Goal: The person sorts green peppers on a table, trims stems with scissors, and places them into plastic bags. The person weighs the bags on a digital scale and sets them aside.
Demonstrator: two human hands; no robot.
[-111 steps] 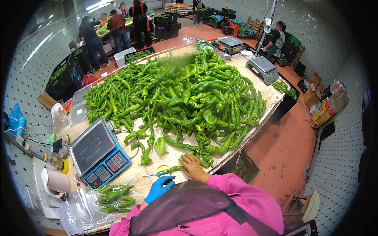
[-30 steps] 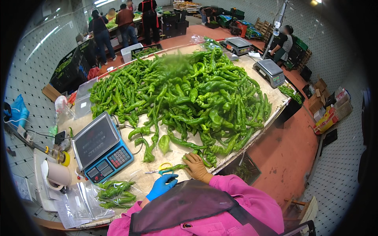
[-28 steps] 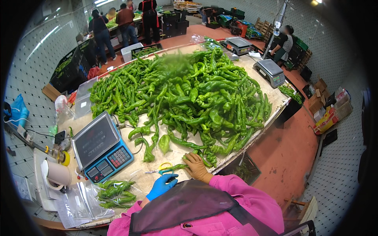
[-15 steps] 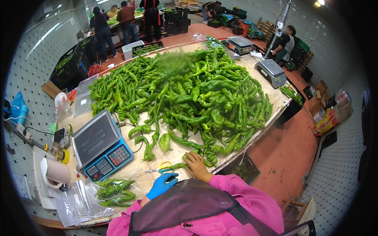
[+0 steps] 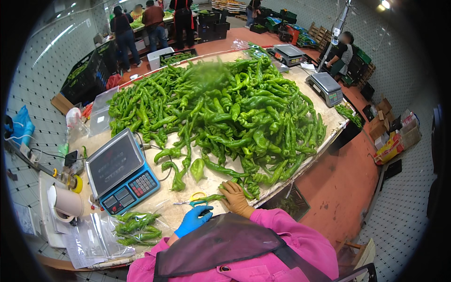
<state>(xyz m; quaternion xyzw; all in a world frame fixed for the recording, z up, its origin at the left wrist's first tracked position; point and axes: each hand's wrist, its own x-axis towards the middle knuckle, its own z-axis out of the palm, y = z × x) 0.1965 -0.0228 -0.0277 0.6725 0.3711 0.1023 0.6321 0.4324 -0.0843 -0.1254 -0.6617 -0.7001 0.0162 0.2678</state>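
Observation:
My left hand (image 5: 192, 221), in a blue glove, is by the near table edge. Its fingers look curled round a small dark thing I cannot make out. To its right, my right hand (image 5: 236, 199) in a tan glove lies on the table with its fingers stretched out. The fingers touch the end of a green pepper (image 5: 215, 197) and the edge of the pile. Scissors (image 5: 196, 199) with yellow and teal handles lie just beyond the left hand. A big heap of long green peppers (image 5: 225, 108) covers the table's middle, with a paler pepper (image 5: 197, 170) at its near side.
A blue scale (image 5: 124, 171) stands at left, above a clear bag of peppers (image 5: 138, 229) and a beige mug (image 5: 66, 203). Another scale (image 5: 325, 88) sits at the right edge. Crates (image 5: 84, 77) and several people are beyond the table; boxes (image 5: 383, 117) stand at right.
Both hands stay in place, and the peppers lie as before. The view has shifted slightly. A bent person far at the back stands more upright.

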